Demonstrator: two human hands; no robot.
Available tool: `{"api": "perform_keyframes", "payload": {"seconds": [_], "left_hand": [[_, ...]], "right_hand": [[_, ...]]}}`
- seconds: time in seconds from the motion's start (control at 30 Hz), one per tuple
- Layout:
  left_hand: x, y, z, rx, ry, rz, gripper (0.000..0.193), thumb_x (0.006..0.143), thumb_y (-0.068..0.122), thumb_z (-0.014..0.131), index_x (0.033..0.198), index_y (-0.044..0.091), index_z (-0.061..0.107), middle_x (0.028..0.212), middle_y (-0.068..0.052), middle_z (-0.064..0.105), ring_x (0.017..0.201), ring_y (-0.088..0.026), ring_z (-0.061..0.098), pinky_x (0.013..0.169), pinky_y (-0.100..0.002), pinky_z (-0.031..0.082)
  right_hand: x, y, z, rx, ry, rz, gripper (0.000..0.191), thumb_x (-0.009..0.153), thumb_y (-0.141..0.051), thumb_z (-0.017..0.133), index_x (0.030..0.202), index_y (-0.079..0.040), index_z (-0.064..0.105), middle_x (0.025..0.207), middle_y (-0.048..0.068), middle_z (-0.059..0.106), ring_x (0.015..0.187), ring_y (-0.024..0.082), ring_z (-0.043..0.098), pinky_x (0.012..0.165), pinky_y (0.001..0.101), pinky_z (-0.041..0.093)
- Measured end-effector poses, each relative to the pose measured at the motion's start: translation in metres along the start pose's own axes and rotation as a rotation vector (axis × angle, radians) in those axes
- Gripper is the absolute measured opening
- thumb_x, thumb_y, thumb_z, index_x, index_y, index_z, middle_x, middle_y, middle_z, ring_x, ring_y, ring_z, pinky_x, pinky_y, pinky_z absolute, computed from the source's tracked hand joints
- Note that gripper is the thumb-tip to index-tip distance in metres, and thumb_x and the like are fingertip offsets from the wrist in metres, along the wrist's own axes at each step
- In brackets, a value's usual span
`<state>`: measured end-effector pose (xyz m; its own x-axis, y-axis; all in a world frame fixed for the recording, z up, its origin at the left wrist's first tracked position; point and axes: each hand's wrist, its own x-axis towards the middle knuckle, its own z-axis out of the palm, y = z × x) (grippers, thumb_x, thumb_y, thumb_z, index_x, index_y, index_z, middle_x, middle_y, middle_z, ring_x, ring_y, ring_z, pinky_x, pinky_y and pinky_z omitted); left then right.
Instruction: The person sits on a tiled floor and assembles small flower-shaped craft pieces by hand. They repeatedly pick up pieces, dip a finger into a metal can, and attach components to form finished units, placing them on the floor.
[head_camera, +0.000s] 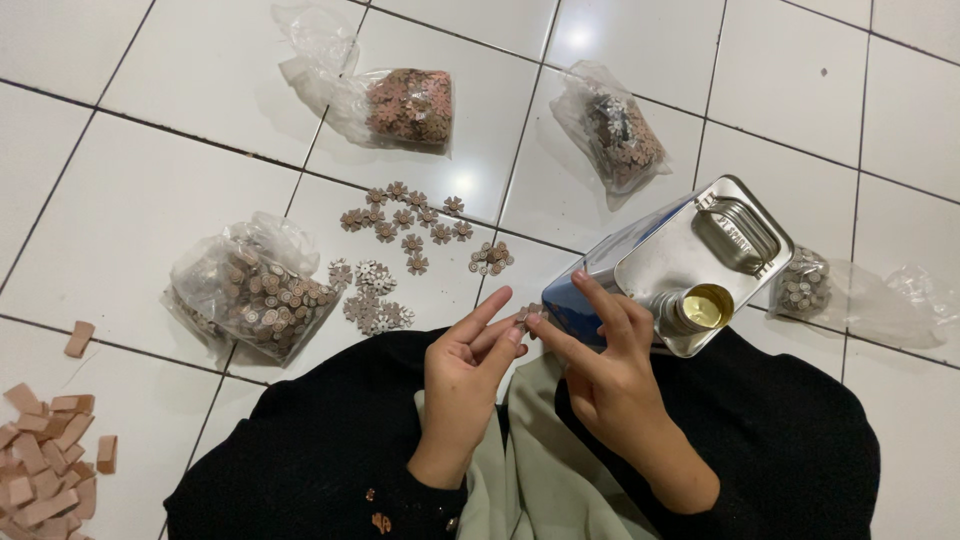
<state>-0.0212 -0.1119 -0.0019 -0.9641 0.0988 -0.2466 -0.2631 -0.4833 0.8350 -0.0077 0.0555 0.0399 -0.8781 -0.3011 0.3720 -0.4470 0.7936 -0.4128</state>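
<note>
My left hand (468, 370) and my right hand (600, 365) meet above my lap, fingertips pinched together on a small brown flower-shaped piece (527, 315). Right behind my right hand stands a silver rectangular metal can (660, 262), tilted, with an open round spout showing yellow inside and a folded handle on top. Loose brown flower pieces (405, 222) lie on the white tiled floor beyond my left hand, with a paler cluster (372, 298) and a small pile of round pieces (491, 258) nearby.
Several clear plastic bags of small wooden pieces lie around: one at left (255, 290), one at the top (405, 105), one top right (620, 135), one at right (810, 285). Small brown wooden blocks (45, 455) are heaped at the lower left. My lap is covered in black cloth (330, 440).
</note>
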Motion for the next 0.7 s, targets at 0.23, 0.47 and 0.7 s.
{"api": "perform_keyframes", "payload": {"seconds": [0.23, 0.47, 0.7], "left_hand": [[0.001, -0.003, -0.002, -0.012, 0.002, -0.019, 0.05, 0.094, 0.002, 0.064, 0.142, -0.007, 0.056, 0.117, -0.02, 0.077, 0.098, -0.013, 0.072, 0.085, -0.026, 0.059], [0.004, -0.011, -0.004, -0.038, 0.056, -0.015, 0.048, 0.095, 0.003, 0.063, 0.142, -0.006, 0.055, 0.114, -0.019, 0.078, 0.09, -0.012, 0.073, 0.08, -0.025, 0.061], [0.008, -0.007, -0.01, -0.003, 0.185, 0.024, 0.049, 0.094, 0.002, 0.065, 0.142, -0.006, 0.057, 0.109, -0.016, 0.078, 0.084, -0.01, 0.07, 0.076, -0.023, 0.06]], "right_hand": [[0.002, 0.001, 0.001, -0.005, 0.002, -0.012, 0.071, 0.069, 0.012, 0.064, 0.128, -0.026, 0.073, 0.159, 0.013, 0.04, 0.125, 0.037, 0.045, 0.109, 0.0466, 0.04], [-0.014, 0.02, 0.013, 0.558, -0.068, 0.221, 0.061, 0.074, 0.014, 0.058, 0.121, -0.019, 0.076, 0.164, 0.013, 0.036, 0.126, 0.027, 0.045, 0.101, 0.036, 0.044], [-0.038, 0.067, 0.069, 1.598, 0.059, 0.355, 0.034, 0.088, 0.017, 0.056, 0.105, 0.0, 0.081, 0.141, 0.011, 0.045, 0.107, 0.017, 0.049, 0.089, 0.0284, 0.041]]}}
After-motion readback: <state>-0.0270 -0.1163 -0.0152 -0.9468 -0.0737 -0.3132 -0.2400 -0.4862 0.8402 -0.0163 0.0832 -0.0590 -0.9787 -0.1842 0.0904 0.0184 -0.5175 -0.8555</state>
